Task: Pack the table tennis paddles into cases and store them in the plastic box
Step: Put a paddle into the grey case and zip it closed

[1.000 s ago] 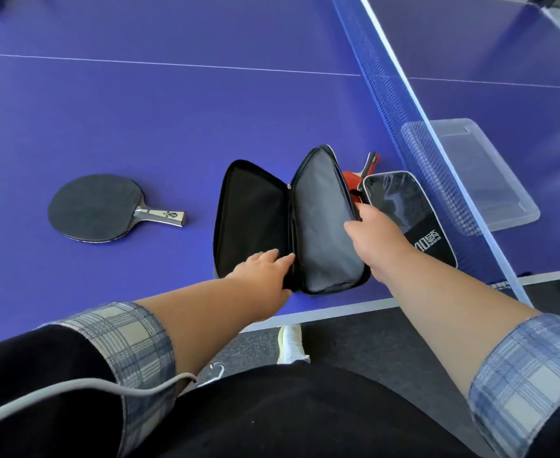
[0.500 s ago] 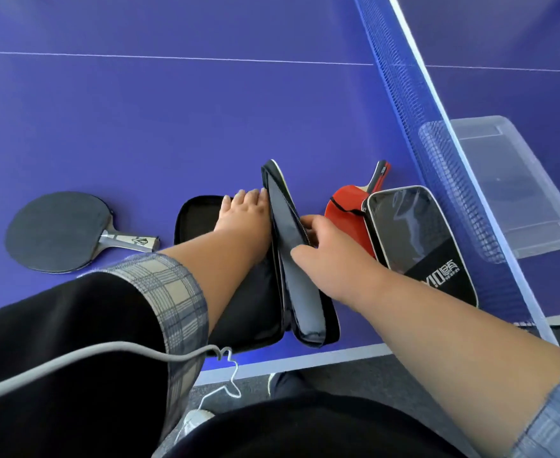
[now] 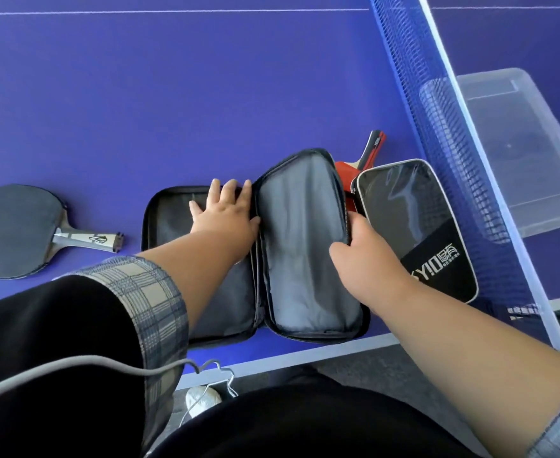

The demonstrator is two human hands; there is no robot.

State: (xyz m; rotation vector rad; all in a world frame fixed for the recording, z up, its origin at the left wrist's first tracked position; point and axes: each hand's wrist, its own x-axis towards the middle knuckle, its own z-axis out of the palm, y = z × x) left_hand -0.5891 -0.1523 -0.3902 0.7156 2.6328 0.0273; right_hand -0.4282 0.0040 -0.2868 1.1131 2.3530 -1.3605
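Note:
An open black case [image 3: 301,246] with grey lining lies near the front edge of the purple table. My left hand [image 3: 224,219] presses flat, fingers spread, on its left half. My right hand [image 3: 364,256] grips the right edge of the raised right flap. A black paddle [image 3: 17,231] with a grey handle lies on the table to the left. A red paddle [image 3: 364,157] is partly hidden between the open case and a second, closed black case [image 3: 414,223]. A clear plastic box [image 3: 516,150] sits beyond the net at the right.
The blue net [image 3: 437,127] with its white top band runs diagonally between the cases and the plastic box. The table's front edge [image 3: 288,355] is close below the open case. A grey cable crosses my left sleeve.
My right hand has swung the case's right flap from nearly upright down towards the right, opening the case wider. My left hand stays pressed on the left half.

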